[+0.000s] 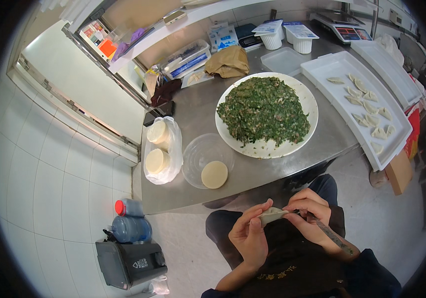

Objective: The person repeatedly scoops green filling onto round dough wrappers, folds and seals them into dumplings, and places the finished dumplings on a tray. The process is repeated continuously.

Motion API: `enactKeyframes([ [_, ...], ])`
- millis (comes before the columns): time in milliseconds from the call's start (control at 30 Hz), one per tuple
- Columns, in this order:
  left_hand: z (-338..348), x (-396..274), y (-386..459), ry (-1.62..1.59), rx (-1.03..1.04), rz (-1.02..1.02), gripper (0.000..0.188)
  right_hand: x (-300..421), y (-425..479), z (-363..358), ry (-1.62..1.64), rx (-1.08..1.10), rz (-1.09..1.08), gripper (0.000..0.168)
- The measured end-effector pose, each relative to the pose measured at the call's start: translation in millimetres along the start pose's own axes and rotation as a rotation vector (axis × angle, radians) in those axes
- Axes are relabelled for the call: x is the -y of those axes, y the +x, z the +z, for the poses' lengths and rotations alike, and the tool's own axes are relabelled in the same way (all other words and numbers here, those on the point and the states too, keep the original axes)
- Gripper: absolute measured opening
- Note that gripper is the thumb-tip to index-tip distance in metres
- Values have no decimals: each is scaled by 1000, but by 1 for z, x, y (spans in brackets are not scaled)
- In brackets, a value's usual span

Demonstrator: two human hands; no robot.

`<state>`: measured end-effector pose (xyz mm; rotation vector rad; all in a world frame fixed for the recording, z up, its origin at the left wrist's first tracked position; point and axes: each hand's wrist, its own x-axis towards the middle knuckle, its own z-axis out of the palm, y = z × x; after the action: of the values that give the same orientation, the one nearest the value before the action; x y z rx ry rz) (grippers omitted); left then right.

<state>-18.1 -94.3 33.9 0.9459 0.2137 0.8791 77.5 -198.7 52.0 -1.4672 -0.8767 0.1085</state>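
Note:
A folded dumpling (271, 215) is held above my lap between both hands. My left hand (250, 232) grips one end with fingers and thumb. My right hand (309, 214) pinches the other end, and a metal spatula (334, 236) smeared with green filling lies across that palm towards the wrist. On the steel table (183, 201) a large white plate (268, 152) carries a mound of chopped green filling (265, 110). Left of it, a stack of round wrappers (214, 175) sits on a clear round lid (194, 156). More wrapper stacks (157, 160) stand in a white plastic bag (175, 149).
At the right, a white tray (332, 67) with several dumplings (371, 108) overhangs the table edge. Behind the plate are a brown paper bag (229, 61), white tubs (302, 39) and a weighing scale (341, 28). A black bin (131, 262) and water bottles (131, 228) occupy the floor at left.

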Motion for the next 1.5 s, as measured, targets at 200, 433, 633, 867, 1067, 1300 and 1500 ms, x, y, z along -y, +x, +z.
enactKeyframes([
  [200,-2,2,2,-31,2,13,21,-8,4,2,1,-12,-40,21],
  [433,-3,-1,10,99,-80,-17,26,-17,15,7,95,38,11,17],
  [633,-10,-2,32,95,-203,-23,26,-29,46,-10,50,101,455,13],
  [867,-17,2,30,21,-178,-76,24,-74,88,-26,-458,-63,128,26],
  [1067,-23,3,27,4,-173,-77,23,-73,84,-36,-623,19,68,32],
  [1300,-29,5,26,-5,-174,-94,22,-70,52,-41,-526,9,2,35],
  [1500,-18,10,24,36,-102,-92,19,-26,23,-2,247,240,379,35],
])
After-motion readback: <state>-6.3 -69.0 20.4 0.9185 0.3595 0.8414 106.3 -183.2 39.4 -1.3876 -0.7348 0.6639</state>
